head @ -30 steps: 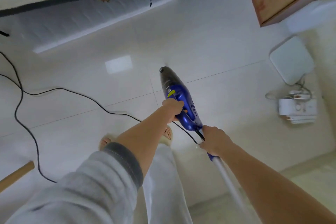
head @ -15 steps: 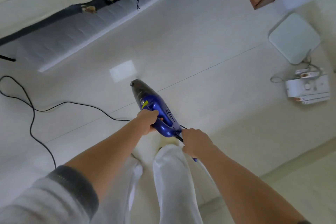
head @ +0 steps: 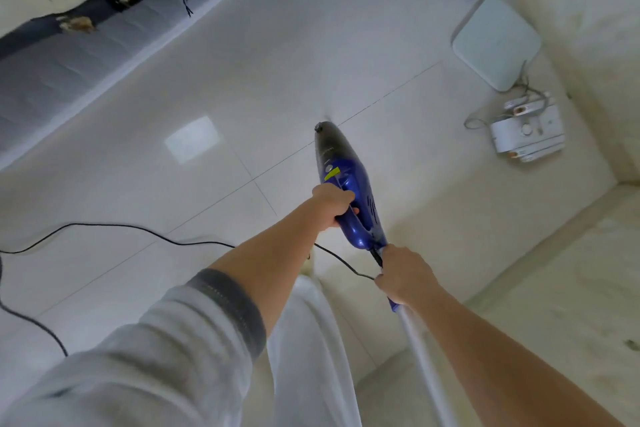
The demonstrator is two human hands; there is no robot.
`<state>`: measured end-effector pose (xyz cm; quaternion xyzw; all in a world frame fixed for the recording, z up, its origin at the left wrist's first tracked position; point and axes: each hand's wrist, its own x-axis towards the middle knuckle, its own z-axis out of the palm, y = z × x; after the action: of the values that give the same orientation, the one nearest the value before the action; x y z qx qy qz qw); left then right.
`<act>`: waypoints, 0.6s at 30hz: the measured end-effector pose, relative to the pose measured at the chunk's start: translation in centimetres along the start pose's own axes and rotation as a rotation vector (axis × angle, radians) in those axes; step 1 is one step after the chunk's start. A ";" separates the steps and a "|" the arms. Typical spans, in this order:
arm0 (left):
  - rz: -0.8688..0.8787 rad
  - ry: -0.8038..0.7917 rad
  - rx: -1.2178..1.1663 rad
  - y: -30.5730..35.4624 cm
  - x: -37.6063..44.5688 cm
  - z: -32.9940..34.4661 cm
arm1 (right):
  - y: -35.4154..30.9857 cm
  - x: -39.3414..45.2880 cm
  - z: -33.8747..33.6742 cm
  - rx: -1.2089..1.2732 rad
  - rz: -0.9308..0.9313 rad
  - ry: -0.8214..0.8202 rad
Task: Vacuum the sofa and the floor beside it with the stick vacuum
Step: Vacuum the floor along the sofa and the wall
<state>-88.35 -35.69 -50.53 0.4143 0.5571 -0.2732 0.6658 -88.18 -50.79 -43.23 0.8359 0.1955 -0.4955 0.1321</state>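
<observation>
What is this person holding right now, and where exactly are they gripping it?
The blue stick vacuum. The left hand grips the handle loop on its body; the right hand grips the upper end, where the black cord leaves and the pale tube begins.

Vacuum's pale tube (head: pixel 420 354) (handle end) cut off below; black cord (head: pixel 104 229) off left edge.

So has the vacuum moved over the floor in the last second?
Cannot tell: the head camera swings between frames. The blue stick vacuum now has its tip near a tile joint, held by left hand and right hand.
</observation>
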 end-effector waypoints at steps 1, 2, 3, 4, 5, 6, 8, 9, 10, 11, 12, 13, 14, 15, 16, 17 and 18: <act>0.004 -0.012 0.028 0.3 0.1 0.7 | 0.4 0.0 0.1 0.017 0.017 0.001; 0.004 -0.025 0.050 0.5 0.1 1.3 | 0.9 0.0 0.2 0.035 0.031 -0.002; 0.003 -0.029 0.056 0.5 0.2 1.6 | 1.2 0.0 0.2 0.043 0.035 -0.005; -0.007 -0.031 0.057 0.4 0.1 1.9 | 1.6 0.0 0.3 0.049 0.039 -0.009; -0.015 -0.027 0.049 0.2 0.1 2.0 | 1.8 0.1 0.2 0.047 0.037 -0.011; -0.025 -0.023 0.036 -0.2 0.1 1.9 | 2.1 0.0 0.2 0.042 0.033 -0.011; -0.043 -0.008 0.009 -0.9 0.1 1.5 | 2.2 0.0 0.0 0.026 0.014 -0.018; -0.048 0.004 -0.004 -1.2 -0.1 1.2 | 2.2 -0.1 -0.2 0.010 -0.002 -0.023; -0.052 0.016 -0.015 -1.4 -0.1 0.9 | 2.0 -0.1 -0.2 -0.004 -0.019 -0.028; -0.053 0.029 -0.028 -1.4 -0.3 0.5 | 1.7 -0.2 -0.4 -0.016 -0.033 -0.033; -0.056 0.038 -0.039 -1.5 -0.5 0.2 | 1.4 -0.3 -0.5 -0.027 -0.045 -0.040; -0.060 0.051 -0.050 -1.6 -0.8 -0.4 | 1.0 -0.4 -0.7 -0.046 -0.064 -0.048; -0.068 0.060 -0.073 -1.6 -0.9 -1.1 | 0.5 -0.5 -1.0 -0.074 -0.093 -0.057; -0.080 0.066 -0.100 -1.8 -1.2 -1.6 | 0.3 -0.6 -1.3 -0.094 -0.118 -0.071; -0.089 0.075 -0.142 -2.1 -1.4 -2.3 | -0.2 -0.6 -1.6 -0.120 -0.150 -0.079; -0.099 0.084 -0.197 -2.4 -1.7 -3.3 | -0.9 -0.4 -2.0 -0.156 -0.186 -0.085; -0.108 0.095 -0.246 -2.8 -1.8 -4.1 | -1.5 -0.2 -2.4 -0.194 -0.212 -0.094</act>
<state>-93.17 -33.78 -49.64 0.3114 0.6387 -0.2184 0.6689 -87.12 -48.49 -41.95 0.7700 0.3230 -0.5240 0.1681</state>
